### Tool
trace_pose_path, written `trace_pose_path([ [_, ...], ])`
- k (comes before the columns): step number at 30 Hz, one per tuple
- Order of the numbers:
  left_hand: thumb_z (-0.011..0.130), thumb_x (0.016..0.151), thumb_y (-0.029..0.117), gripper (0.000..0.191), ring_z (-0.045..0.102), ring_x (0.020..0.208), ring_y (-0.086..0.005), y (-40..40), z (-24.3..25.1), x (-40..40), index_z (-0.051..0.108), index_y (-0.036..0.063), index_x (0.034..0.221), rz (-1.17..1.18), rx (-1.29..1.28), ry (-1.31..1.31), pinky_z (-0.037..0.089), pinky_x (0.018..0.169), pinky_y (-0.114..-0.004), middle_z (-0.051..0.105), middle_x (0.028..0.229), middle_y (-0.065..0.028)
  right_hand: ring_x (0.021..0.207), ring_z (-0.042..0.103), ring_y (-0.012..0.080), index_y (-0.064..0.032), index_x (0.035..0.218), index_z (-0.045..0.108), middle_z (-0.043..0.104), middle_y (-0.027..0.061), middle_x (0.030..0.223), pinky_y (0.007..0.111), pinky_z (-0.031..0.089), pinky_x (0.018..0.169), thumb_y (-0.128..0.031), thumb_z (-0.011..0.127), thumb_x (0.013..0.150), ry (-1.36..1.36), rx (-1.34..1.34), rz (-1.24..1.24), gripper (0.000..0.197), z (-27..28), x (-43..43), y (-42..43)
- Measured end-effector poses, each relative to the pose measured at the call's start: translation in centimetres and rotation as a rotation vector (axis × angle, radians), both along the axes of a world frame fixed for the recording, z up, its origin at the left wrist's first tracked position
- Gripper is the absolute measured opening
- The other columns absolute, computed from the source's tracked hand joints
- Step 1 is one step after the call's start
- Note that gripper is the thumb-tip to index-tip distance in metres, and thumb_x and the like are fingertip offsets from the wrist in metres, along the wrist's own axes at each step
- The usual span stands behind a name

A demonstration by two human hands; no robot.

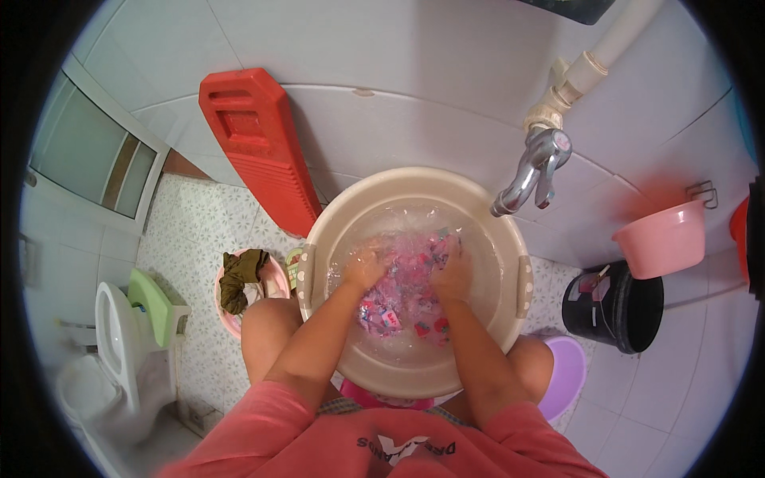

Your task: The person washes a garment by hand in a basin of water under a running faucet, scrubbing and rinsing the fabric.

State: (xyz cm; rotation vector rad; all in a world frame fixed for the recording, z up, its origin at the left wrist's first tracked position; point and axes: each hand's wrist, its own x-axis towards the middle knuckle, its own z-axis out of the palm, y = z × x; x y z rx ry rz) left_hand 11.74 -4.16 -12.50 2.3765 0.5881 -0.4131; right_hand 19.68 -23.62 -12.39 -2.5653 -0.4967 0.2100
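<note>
A large beige plastic basin (412, 382) of water stands before me, between my knees. A pink and purple patterned cloth (409, 281) lies in the water, with red strawberry-like prints. My left hand (364, 266) is partly under water at the cloth's left side. On its right side my right hand (452, 278) is also partly submerged, touching the cloth. Ripples and bubbles blur the fingers of both hands, so whether they grip the fabric is unclear.
A red plastic washboard (263, 149) leans on the tiled wall. A metal tap (529, 173) juts over the basin's upper right rim. Left is a pink basin (276, 278) of clothes; right are a black bucket (615, 310), a hanging pink basin (666, 242) and a purple basin (565, 376).
</note>
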Motion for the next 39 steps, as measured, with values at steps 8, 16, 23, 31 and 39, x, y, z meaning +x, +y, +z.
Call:
trace_pose_path([
  [8, 0.043, 0.082, 0.066, 0.072, 0.048, 0.115, -0.0251, -3.4, 0.2, -0.2, 0.047, 0.0099, 0.128, 0.482, -0.919, -0.173, 0.032, 0.100, -0.037, 0.053, 0.124, -0.0111, 0.111, 0.047, 0.0408, -0.0079, 0.131, 0.037, 0.046, 0.0237, 0.126, 0.043, 0.040, 0.093, -0.021, 0.065, 0.069, 0.025, 0.201, 0.007, 0.069, -5.6, -0.5, 0.8],
  [16, 0.043, 0.090, 0.051, 0.052, 0.057, 0.098, -0.0201, -2.7, -1.9, -0.9, 0.052, 0.0097, 0.120, 0.476, -2.151, -0.353, 0.047, 0.085, -0.036, 0.059, 0.111, -0.0072, 0.093, 0.058, 0.0378, -0.0070, 0.108, 0.059, 0.062, 0.0217, 0.097, 0.044, 0.044, 0.083, -0.032, 0.067, 0.071, 0.056, 0.443, 0.323, 0.046, 5.8, -7.1, 6.4],
  [23, 0.048, 0.091, 0.041, 0.045, 0.061, 0.094, -0.0227, -5.4, 2.3, -0.6, 0.055, 0.0043, 0.114, 0.803, -1.542, -0.235, 0.047, 0.087, -0.036, 0.062, 0.106, -0.0101, 0.083, 0.061, 0.0380, -0.0087, 0.098, 0.062, 0.063, 0.0212, 0.086, 0.047, 0.046, 0.077, -0.038, 0.063, 0.076, 0.092, 0.279, 0.086, 0.036, 5.4, -1.5, 5.6],
  [31, 0.054, 0.087, 0.024, 0.049, 0.051, 0.108, -0.0340, -2.1, 5.8, -1.0, 0.042, 0.0159, 0.133, 0.029, -0.290, -0.248, 0.046, 0.085, -0.037, 0.038, 0.132, -0.0248, 0.103, 0.053, 0.0414, -0.0081, 0.119, 0.053, 0.053, 0.0279, 0.111, 0.047, 0.042, 0.088, -0.045, 0.057, 0.080, 0.094, 0.016, -0.007, 0.054, 5.2, 3.4, 0.5],
  [39, 0.053, 0.085, 0.035, 0.061, 0.036, 0.123, -0.0428, -4.9, 0.8, -3.6, 0.026, 0.0323, 0.140, -0.254, 0.302, -0.051, 0.036, 0.099, -0.047, 0.017, 0.147, -0.0180, 0.125, 0.031, 0.0432, -0.0239, 0.141, 0.026, 0.029, 0.0236, 0.140, 0.050, 0.027, 0.103, -0.039, 0.063, 0.077, -0.073, -0.213, 0.335, 0.076, -0.2, -0.5, 0.2],
])
